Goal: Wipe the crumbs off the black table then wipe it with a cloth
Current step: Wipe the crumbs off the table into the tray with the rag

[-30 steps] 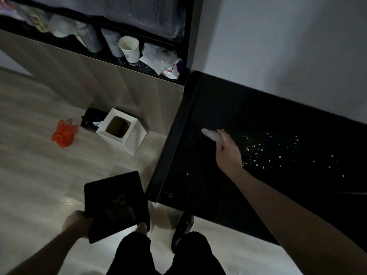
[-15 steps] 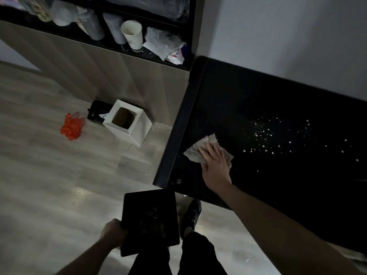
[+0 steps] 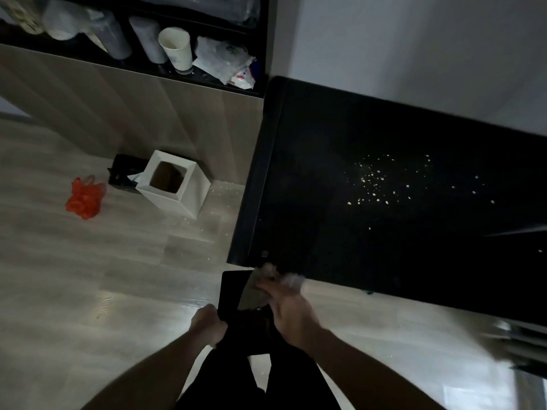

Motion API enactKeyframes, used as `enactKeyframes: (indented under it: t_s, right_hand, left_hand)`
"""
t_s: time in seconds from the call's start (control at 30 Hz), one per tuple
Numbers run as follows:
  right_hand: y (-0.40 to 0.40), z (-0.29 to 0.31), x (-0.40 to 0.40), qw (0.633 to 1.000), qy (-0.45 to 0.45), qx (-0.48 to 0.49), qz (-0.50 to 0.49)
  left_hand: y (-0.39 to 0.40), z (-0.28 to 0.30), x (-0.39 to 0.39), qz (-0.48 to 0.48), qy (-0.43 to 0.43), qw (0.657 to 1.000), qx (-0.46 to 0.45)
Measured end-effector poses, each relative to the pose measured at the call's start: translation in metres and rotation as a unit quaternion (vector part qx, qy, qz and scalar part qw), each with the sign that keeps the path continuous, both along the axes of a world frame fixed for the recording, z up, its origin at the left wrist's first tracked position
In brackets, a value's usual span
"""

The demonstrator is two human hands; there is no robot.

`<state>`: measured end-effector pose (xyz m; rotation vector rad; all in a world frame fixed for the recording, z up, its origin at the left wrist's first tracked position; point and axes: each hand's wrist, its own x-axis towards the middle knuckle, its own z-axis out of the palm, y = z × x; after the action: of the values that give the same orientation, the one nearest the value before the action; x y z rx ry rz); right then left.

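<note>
The left hand (image 3: 208,325) was closed around the near-left edge of a flat black tray (image 3: 233,294), which was held just under the near lip of the black table (image 3: 325,202), close to its left corner. The right hand (image 3: 288,309) was seen just to the right of the left one, over the tray, with a pale cloth (image 3: 268,273) bunched under its blurred fingers at the table edge. From the blur it could not be told how firmly the cloth was gripped, though it was clearly being pressed or pinched rather than let go.

Directly ahead of the hands, the near-left part of the tabletop was seen free of specks. Farther forward and to the right of the right hand, well apart from it, a scatter of pale crumbs (image 3: 381,182) was left on the surface, with a few strays trailing farther right.

The crumb-clearing was judged to be only partly done: one small stretch appeared cleared over the edge toward the tray, while the main patch was untouched. Several more sweeps were thought to be needed, then the full wipe with the cloth.

Some pale specks were also visible on the floor (image 3: 88,276) to the left, near a white bin (image 3: 174,184).
</note>
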<state>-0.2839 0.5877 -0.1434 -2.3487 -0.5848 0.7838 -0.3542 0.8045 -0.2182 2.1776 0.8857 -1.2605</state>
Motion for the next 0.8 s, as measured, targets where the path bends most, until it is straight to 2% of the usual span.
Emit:
enactKeyframes:
  t_s: [0.1, 0.17, 0.27, 0.43, 0.53, 0.6, 0.8]
  right_hand:
    - [-0.009, 0.027, -0.012, 0.996, 0.076, 0.028, -0.026]
    - [-0.019, 0.037, -0.011, 0.992, 0.092, 0.033, -0.081]
    - [-0.043, 0.037, 0.002, 0.974, 0.056, 0.043, -0.215]
    - [-0.095, 0.063, 0.060, 0.932, -0.030, 0.092, -0.348]
    - [-0.132, 0.072, 0.100, 0.918, -0.049, 0.110, -0.378]
    - [-0.160, 0.065, 0.129, 0.913, -0.059, 0.088, -0.395]
    - [-0.215, 0.033, 0.199, 0.938, -0.103, 0.002, -0.331]
  left_hand:
    - [-0.005, 0.001, 0.008, -0.010, -0.005, 1.000, -0.023]
    - [-0.012, 0.005, 0.013, -0.021, -0.012, 0.999, -0.029]
    - [-0.023, 0.010, 0.017, -0.029, -0.024, 0.999, -0.025]
    - [-0.043, 0.020, 0.023, -0.035, -0.030, 0.999, -0.023]
    - [-0.053, 0.022, 0.026, -0.024, -0.023, 0.999, -0.029]
    - [-0.060, 0.022, 0.028, -0.011, -0.022, 0.999, -0.038]
    - [-0.089, 0.023, 0.029, -0.011, -0.025, 1.000, -0.014]
